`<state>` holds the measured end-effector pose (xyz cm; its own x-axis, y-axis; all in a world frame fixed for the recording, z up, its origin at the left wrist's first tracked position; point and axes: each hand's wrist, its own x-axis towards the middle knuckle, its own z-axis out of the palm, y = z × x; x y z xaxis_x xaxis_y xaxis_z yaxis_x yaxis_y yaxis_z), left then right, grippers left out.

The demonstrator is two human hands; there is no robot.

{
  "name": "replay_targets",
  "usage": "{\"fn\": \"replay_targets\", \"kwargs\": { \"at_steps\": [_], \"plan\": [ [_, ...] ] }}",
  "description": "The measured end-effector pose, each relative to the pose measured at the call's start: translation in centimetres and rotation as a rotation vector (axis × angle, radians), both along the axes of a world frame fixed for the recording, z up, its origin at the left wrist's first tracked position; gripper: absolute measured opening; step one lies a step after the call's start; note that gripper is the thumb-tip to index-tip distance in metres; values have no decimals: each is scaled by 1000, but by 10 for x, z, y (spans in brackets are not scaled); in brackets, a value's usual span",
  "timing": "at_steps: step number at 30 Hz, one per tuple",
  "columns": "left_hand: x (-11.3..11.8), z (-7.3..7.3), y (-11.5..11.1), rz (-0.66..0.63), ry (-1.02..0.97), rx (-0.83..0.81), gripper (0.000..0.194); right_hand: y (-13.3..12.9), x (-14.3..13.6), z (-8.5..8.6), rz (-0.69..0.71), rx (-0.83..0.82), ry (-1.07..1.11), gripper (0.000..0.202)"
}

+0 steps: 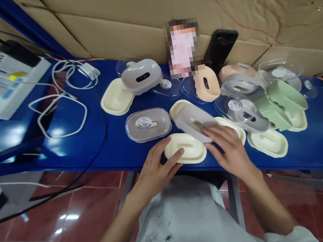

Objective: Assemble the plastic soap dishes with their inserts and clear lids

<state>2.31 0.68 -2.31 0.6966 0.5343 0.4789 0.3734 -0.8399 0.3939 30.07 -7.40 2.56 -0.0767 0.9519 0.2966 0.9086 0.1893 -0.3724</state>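
My left hand [158,166] grips the left end of a cream oval tray [190,149] at the table's front edge, thumb on top of it. Just above that tray, my right hand [229,148] holds the lower right end of a grey slotted cover [194,121], which is tilted and slightly blurred. Behind the cover, another cream tray [178,109] partly shows. To the left lies a grey cover under a clear lid with a round label [148,125]. One more cream tray [233,130] is partly hidden by my right hand.
Grey, peach [206,83] and green covers [286,95], clear lids and cream trays crowd the right of the blue table [318,143]. A black phone [222,49] leans on the cardboard behind. White cables [65,134] and a power strip [12,91] lie left.
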Motion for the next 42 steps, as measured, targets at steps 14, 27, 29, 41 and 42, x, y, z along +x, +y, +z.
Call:
{"fn": "replay_targets", "kwargs": {
  "at_steps": [14, 27, 29, 41, 42],
  "plan": [
    [0, 9, 12, -88, 146, 91, 33, -28, -25, -24, 253, -118, -51, 40],
    [5, 5, 6, -141, -13, -113, 43, 5, 69, 5, -423, 72, -409, 55],
    [5, 2, 5, -116, -24, -145, 54, 0, 63, 8, -346, 123, -312, 55],
    [0, 0, 12, -101, -46, -354, 92, -30, -14, -30, 172, -147, 34, 71],
    [0, 1, 13, -111, -31, -343, 90, -28, -14, -30, 185, -147, 9, 71]
  ]
}}
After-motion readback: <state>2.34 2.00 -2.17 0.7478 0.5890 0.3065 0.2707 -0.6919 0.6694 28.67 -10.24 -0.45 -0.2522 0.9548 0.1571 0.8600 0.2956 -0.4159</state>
